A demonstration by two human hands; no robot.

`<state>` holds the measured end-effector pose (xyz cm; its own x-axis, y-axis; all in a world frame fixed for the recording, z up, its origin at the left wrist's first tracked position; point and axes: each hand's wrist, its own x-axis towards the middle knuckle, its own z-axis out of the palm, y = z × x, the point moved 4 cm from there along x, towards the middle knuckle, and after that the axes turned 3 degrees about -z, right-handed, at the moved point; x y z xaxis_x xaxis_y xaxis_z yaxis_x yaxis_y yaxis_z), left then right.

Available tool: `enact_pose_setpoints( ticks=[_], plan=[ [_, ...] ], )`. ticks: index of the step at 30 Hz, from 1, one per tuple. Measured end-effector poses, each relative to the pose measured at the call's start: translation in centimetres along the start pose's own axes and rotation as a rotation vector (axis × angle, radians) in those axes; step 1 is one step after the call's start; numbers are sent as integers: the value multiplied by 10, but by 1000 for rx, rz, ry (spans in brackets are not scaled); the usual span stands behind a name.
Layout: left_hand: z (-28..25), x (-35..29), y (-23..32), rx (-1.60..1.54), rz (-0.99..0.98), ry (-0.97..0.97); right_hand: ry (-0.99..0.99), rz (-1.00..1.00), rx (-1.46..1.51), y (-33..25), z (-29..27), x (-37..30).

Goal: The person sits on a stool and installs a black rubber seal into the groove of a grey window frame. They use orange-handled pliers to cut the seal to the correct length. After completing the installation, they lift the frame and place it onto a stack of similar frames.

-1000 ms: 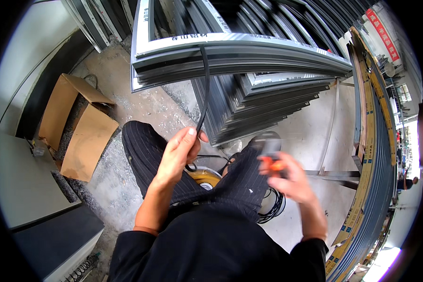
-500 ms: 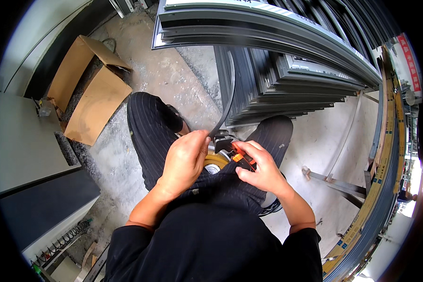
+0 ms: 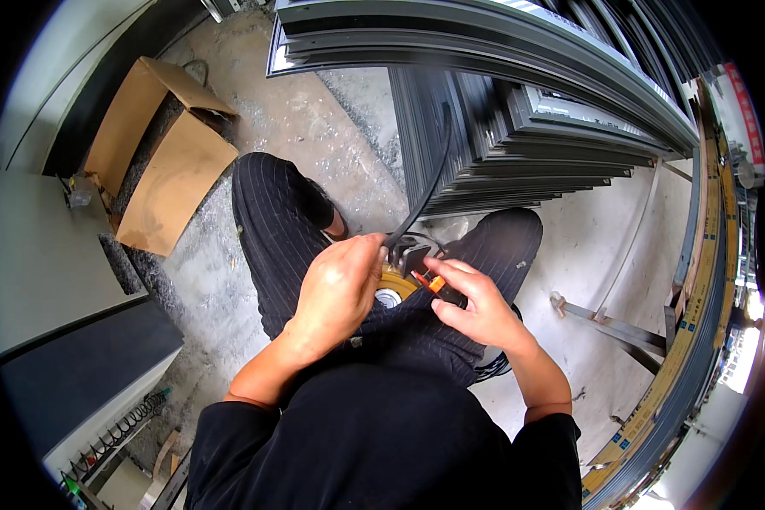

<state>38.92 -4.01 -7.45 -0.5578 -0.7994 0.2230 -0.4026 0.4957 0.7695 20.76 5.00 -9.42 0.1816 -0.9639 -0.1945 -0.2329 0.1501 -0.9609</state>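
Observation:
In my left hand [image 3: 338,285], closed with thumb against fingers, is a thin black strip [image 3: 434,174] that curves up and away toward the stacked frames. My right hand [image 3: 478,308] closes around an orange-and-black hand tool [image 3: 436,284], whose exact kind is partly covered by my fingers. A flat dark piece [image 3: 413,257] lies between the two hands, close to the tool's front. Below them, at my lap, a yellow ring-shaped thing [image 3: 393,283] with a pale round centre shows in part.
Stacked dark metal frames [image 3: 484,144] rise ahead and to the right. An opened cardboard box [image 3: 178,183] lies on the dusty floor at left, beside a grey cabinet [image 3: 47,263]. Metal bars [image 3: 612,327] and long wrapped profiles [image 3: 697,340] stand at right.
The strip's free end has swung a little right and lower. My right hand has shifted slightly, and the orange tool has turned in it. My left hand keeps its grip.

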Motion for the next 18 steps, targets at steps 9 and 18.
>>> enact_pose_setpoints(
  ticks=[9,18],
  plan=[
    [-1,-14,-15,-334,-373,-83,-335,-51,-90,27,52,-20],
    [-2,-19,-24,-348,-377,4,-184,281,924,58,55,-32]
  ],
)
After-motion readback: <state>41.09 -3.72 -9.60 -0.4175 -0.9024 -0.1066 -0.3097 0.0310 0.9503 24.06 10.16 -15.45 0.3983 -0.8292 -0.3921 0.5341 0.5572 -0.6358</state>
